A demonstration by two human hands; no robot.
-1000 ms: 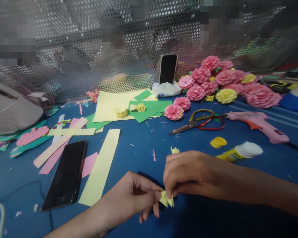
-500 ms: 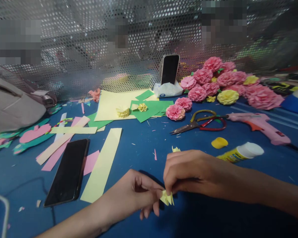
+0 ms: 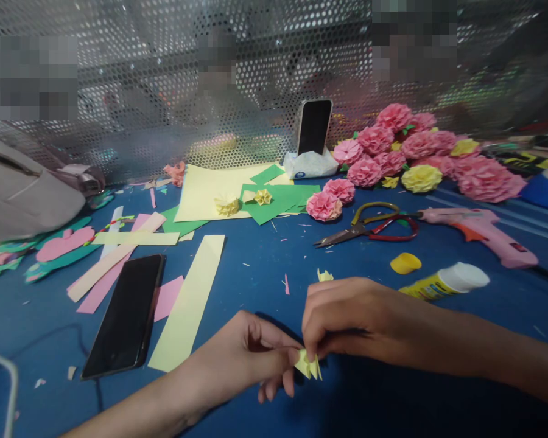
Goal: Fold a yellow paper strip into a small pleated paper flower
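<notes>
A small folded piece of pale yellow paper (image 3: 309, 365) is pinched between both my hands just above the blue table (image 3: 256, 267). My left hand (image 3: 246, 356) grips it from the left with fingertips closed. From the right, my right hand (image 3: 347, 316) curls over it, thumb and fingers pressed on its top. A yellow paper scrap (image 3: 324, 275) lies on the table just behind my right hand.
A black phone (image 3: 125, 316) lies flat at the left beside yellow and pink paper strips (image 3: 189, 301). Scissors (image 3: 365, 228), a pink glue gun (image 3: 479, 231), a glue stick (image 3: 447, 281) and its yellow cap (image 3: 405, 263) sit right. Pink paper flowers (image 3: 411, 152) pile behind; another phone (image 3: 314, 126) stands upright.
The hands stay almost still on the yellow folded paper; fingers shift slightly. The view has drifted a little.
</notes>
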